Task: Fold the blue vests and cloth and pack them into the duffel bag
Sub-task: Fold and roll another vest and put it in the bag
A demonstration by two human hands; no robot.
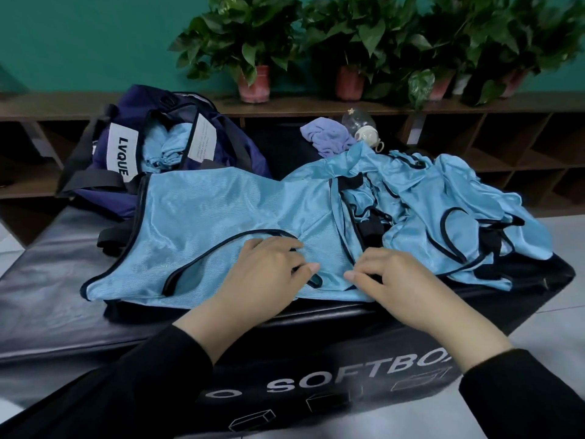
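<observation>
Fingers [311, 267] of both hands pinch the spread vest [221, 210] at near edge, prob. to flatten it for folding, w/ duffel bag [133, 128] far left.

Gym-like room: padded softbox [316, 359], cubby shelving [506, 147].

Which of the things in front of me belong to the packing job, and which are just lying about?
Job:
spread vest under left hand and right hand
vest pile
purple cloth
duffel bag, blue fabric already inside

Lying about:
plastic bottle
potted plants
black box underneath
</observation>
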